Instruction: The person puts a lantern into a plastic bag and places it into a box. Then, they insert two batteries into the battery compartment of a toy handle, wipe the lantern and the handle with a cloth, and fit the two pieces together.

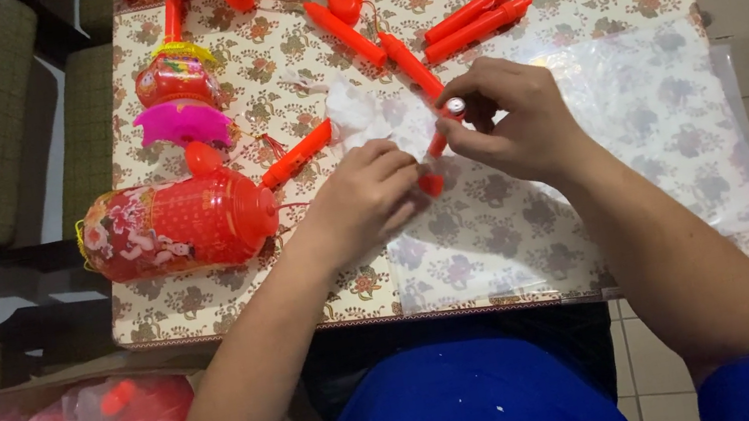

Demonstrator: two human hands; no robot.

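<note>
Both hands are meeting over the floral tablecloth [500,230], sharing one red plastic handle stick [437,143]. The right hand [522,120] is pinching its upper end, where a silvery tip is showing, between thumb and forefinger. The left hand [362,197] is curling closed around the lower end, fingers tucked. A red drum-shaped lantern [179,226] is lying on its side just left of that hand, and clear plastic bags [674,120] are lying spread to the right

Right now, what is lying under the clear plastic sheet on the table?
Under the clear plastic sheet only the flowered tablecloth shows through. The right hand covers its left edge, so that part is hidden.
</note>
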